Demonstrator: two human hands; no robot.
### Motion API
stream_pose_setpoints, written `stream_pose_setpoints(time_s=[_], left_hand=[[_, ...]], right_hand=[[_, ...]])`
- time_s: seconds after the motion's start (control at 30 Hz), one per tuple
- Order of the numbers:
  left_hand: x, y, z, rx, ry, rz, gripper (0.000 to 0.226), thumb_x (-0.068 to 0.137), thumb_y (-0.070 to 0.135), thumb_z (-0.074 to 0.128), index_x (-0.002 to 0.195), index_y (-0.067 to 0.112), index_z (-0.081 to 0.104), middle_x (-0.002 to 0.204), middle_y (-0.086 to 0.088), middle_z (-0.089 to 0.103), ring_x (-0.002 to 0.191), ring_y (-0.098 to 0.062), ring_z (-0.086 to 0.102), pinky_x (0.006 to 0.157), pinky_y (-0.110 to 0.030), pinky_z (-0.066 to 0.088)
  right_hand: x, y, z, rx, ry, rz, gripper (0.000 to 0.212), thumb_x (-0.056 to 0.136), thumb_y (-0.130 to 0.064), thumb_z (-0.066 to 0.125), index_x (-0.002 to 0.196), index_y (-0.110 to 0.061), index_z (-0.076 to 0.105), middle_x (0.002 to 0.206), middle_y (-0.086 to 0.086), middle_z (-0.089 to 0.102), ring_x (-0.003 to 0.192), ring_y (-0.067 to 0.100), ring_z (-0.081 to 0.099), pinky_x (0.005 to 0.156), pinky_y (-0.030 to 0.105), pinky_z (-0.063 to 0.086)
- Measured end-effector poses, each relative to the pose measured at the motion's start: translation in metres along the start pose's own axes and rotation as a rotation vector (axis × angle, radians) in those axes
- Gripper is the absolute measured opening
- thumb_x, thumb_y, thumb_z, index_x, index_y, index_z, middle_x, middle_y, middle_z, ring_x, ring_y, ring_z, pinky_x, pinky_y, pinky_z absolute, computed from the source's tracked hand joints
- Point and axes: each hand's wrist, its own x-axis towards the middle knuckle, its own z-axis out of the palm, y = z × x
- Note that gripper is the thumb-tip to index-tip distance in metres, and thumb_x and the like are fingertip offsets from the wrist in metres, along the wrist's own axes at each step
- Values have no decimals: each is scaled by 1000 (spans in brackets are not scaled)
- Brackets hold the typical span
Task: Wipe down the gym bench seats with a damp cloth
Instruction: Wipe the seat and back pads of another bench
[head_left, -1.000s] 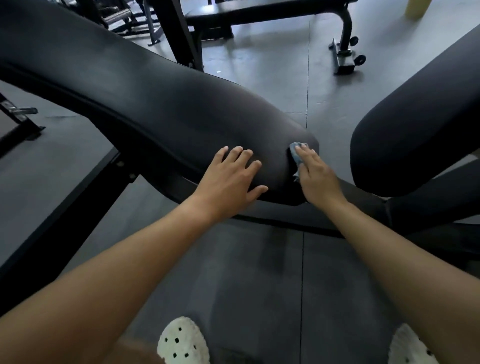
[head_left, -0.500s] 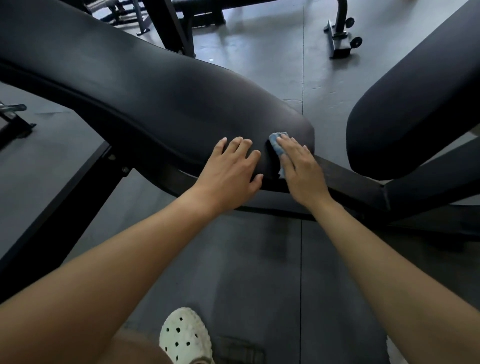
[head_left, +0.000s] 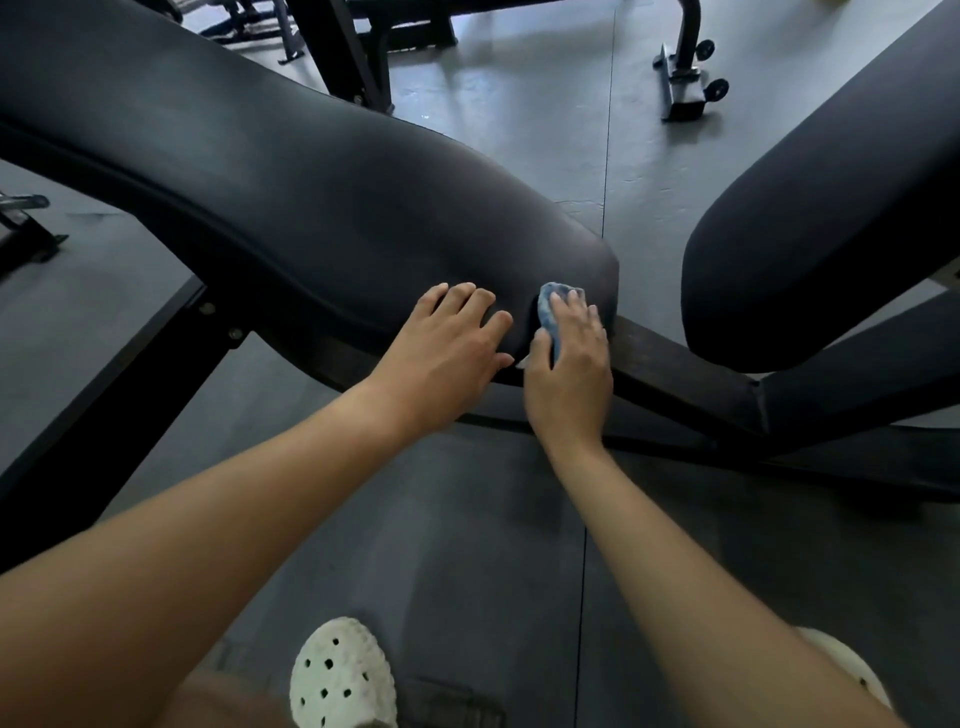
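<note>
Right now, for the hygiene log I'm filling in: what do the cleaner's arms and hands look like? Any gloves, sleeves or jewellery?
The left arm and right arm are bare as far as the frame shows, with no sleeve in view. The left hand and right hand are ungloved, and no watch, wristband or ring shows on either.

Was plainly a gym. Showed a long black padded bench seat (head_left: 311, 197) on a dark metal frame (head_left: 685, 379), a second black pad (head_left: 831, 218) beside it, grey seamed floor mats (head_left: 467, 545), and farther back another bench foot (head_left: 684, 101) with small wheels (head_left: 717, 89).
</note>
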Motion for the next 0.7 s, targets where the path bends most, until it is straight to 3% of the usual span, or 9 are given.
stream_pose_setpoints(time_s=[0.17,0.33,0.43,0.57,0.63,0.7], left_hand=[[3,1,5,7,38,11,43,99,44,53,126,12,62,135,-14,58,132,-35,51,113,-51,38],[-1,2,10,13,65,-2,41,101,43,55,128,12,61,138,-15,57,136,-36,48,116,-52,36],[-3,3,12,7,67,-6,39,102,41,55,128,12,60,141,-17,55,138,-38,46,117,-52,35],[-3,2,12,20,75,6,39,103,41,54,129,13,60,141,-17,55,137,-38,46,117,-53,35],[-2,1,12,24,69,13,39,103,41,52,130,13,59,142,-17,54,138,-38,46,117,-53,34],[-2,2,12,21,62,8,40,104,41,52,131,13,59,143,-16,54,139,-38,45,117,-52,34]], right_hand=[[27,24,-8,-53,-135,-97,51,105,-25,38,156,-21,39,164,-2,34,154,18,23,127,37,18],[73,36,-28,21,-288,129,52,110,-25,34,161,-24,26,170,-2,17,156,17,14,127,37,12],[60,31,-24,113,-191,228,52,110,-25,34,161,-20,26,169,0,18,155,16,17,124,31,12],[8,16,-6,208,127,384,51,109,-29,32,159,-18,29,162,4,35,147,19,35,118,35,33],[-7,9,1,233,179,402,51,110,-30,31,160,-19,28,163,4,34,146,19,37,116,35,37],[0,11,1,220,149,386,51,110,-28,31,160,-19,27,165,4,29,150,19,31,118,32,30]])
